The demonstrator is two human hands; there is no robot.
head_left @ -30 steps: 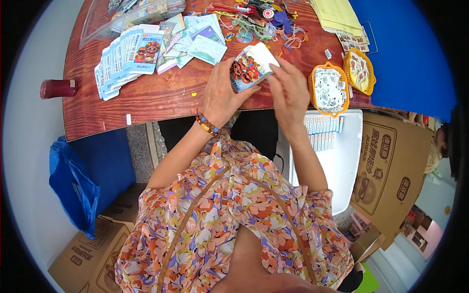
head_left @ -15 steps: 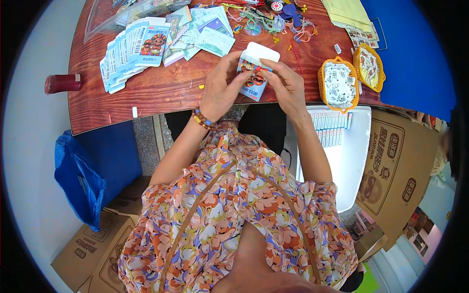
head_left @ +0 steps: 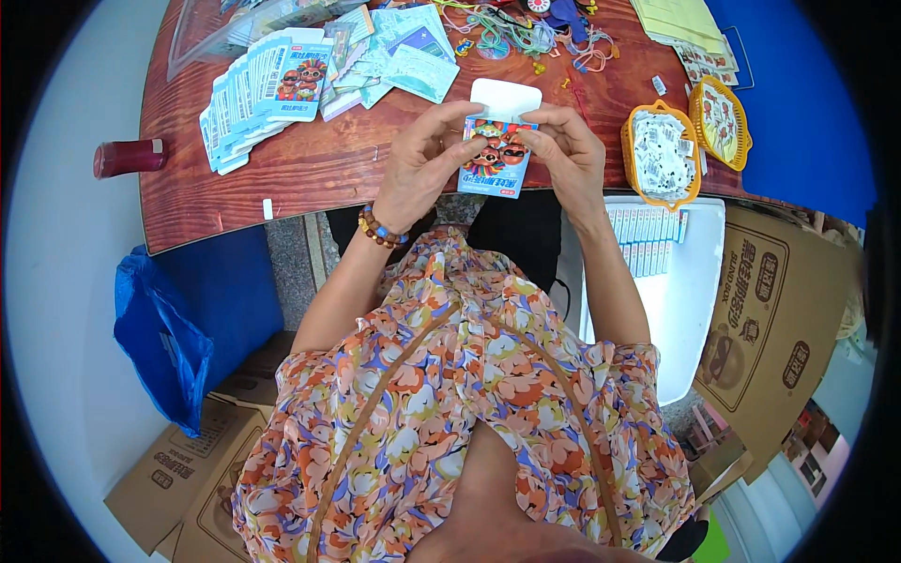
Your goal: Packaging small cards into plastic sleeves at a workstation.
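A small blue carton (head_left: 493, 180) printed with cartoon figures is held at the table's near edge, its white top flap (head_left: 507, 95) standing up and open. My left hand (head_left: 424, 161) grips its left side, thumb on the printed front and fingers near the top edge. On the other side my right hand (head_left: 569, 158) pinches the upper right corner, thumb in front and fingers behind. The inside of the carton is hidden from this angle. Left of my hands lies a fanned stack of flat blue cartons (head_left: 246, 98), beside a pile of pastel cards or packets (head_left: 420, 75).
Two yellow baskets (head_left: 690, 188) hold small white packets and printed pieces. Colourful cords and trinkets (head_left: 526, 38) lie at the back. A white bin (head_left: 694, 310) with rows of small boxes stands below right. A dark red cylinder (head_left: 129, 159) sits at the left edge.
The carton has turned from tilted to nearly square to me, showing more of its printed front. My right hand has moved slightly right, and the whole view has shifted a little.
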